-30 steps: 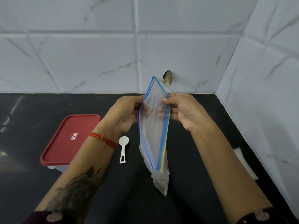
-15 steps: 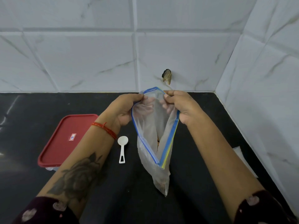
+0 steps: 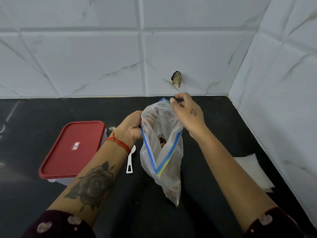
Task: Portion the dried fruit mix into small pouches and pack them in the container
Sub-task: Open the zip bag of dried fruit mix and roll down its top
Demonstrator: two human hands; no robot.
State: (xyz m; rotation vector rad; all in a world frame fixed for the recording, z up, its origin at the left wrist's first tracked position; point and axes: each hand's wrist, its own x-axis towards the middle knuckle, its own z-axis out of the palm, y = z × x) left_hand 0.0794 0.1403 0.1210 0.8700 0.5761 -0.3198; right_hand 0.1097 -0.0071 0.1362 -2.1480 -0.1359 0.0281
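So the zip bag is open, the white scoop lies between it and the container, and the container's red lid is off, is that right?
Not quite: the red lid is on the container, as the head view shows. The rest holds: the zip bag is open, held at its mouth by the left hand, and the white scoop lies between it and the container.

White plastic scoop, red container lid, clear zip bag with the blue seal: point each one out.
White plastic scoop (image 3: 129,166): head view, on its handle.
Red container lid (image 3: 72,150): head view, on its flat top.
Clear zip bag with the blue seal (image 3: 169,162): head view, on its side wall.
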